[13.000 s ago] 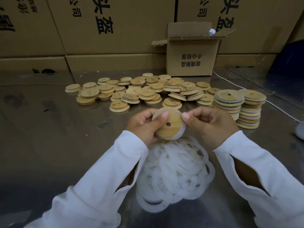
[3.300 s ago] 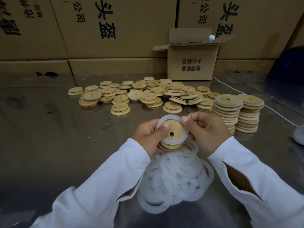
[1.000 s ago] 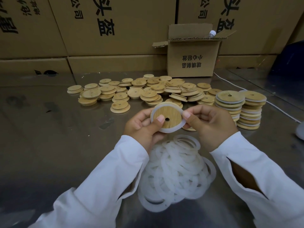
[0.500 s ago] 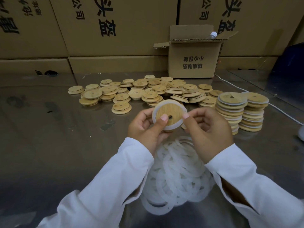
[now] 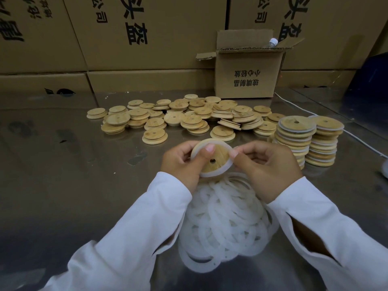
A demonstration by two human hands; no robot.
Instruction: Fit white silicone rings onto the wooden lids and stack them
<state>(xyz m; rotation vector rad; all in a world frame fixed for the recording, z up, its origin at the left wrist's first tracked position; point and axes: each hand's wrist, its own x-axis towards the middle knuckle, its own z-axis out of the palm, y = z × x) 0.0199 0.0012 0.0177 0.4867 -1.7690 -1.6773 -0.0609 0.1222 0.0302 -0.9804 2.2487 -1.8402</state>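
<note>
My left hand [image 5: 182, 163] grips the lid [image 5: 218, 157] toward the near edge of the counter [image 5: 84, 185], thumb across its face, while my right hand [image 5: 267, 165] pinches the ring [image 5: 211, 175], which I should seat evenly all round.

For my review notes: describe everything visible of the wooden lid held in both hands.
The wooden lid is a round, grained disc with a small hole near its centre and a white silicone ring around its rim. It is held tilted toward the camera, above the pile of loose rings. The left hand holds its left edge, thumb on the face; the right hand pinches the ring at the right.
</note>
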